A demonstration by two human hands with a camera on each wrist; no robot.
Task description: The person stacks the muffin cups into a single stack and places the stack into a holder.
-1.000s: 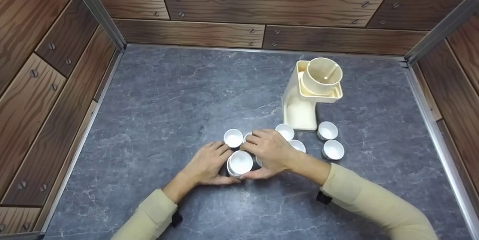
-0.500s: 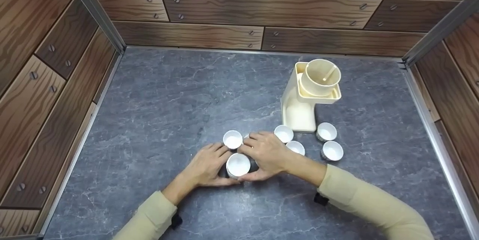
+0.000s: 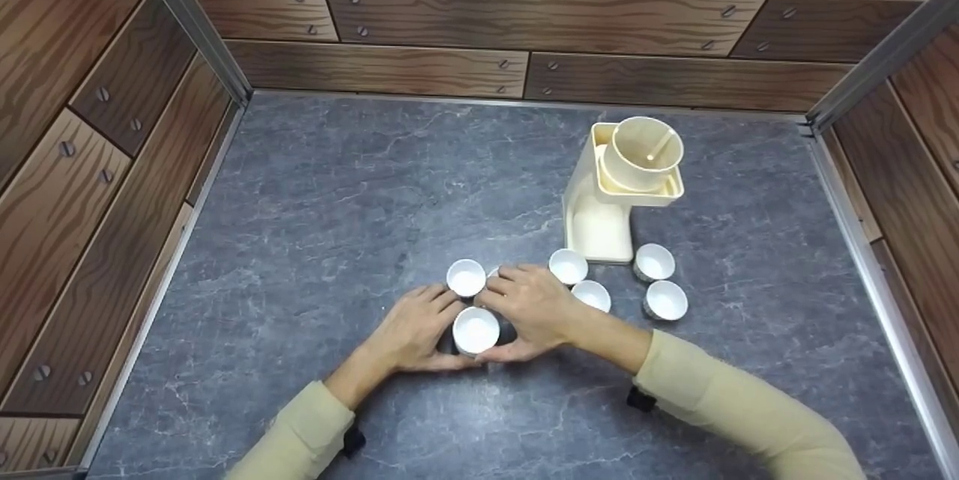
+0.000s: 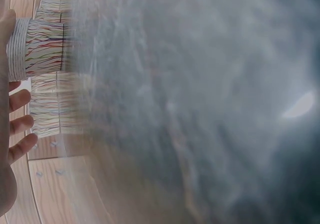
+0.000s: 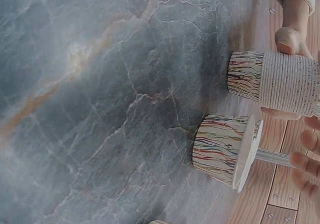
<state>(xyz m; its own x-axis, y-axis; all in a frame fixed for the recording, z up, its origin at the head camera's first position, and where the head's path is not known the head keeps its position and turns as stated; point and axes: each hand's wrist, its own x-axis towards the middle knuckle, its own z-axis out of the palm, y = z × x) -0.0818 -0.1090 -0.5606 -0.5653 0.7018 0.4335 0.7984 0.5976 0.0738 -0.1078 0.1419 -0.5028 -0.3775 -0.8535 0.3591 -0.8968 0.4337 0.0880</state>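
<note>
A stack of white paper cups [image 3: 476, 332] stands between the two hands, with its rims nested together; coloured wavy lines mark its side in the right wrist view. The left hand [image 3: 421, 329] curls round the stack's left side, its thumb along the near edge. The right hand [image 3: 529, 308] holds the opposite side, its thumb against the near edge. Just beyond the left fingertips stands one cup [image 3: 466, 278]. Another cup [image 3: 492, 272] is mostly hidden behind the right hand. In the right wrist view a patterned cup [image 5: 220, 151] stands beside the stack [image 5: 287, 81].
A cream plastic stand [image 3: 599, 229] carries a round container [image 3: 644, 154] with a stick inside. Close by are more paper cups [image 3: 569, 266], one [image 3: 591, 296] beside the right forearm and two [image 3: 655, 263] farther right. Wood-patterned panels [image 3: 419, 68] surround the grey table [image 3: 359, 188].
The top cup of the stack, offset from the rim below one second ago, now sits lower and lined up with it. The hands have shifted slightly; the other cups stay put.
</note>
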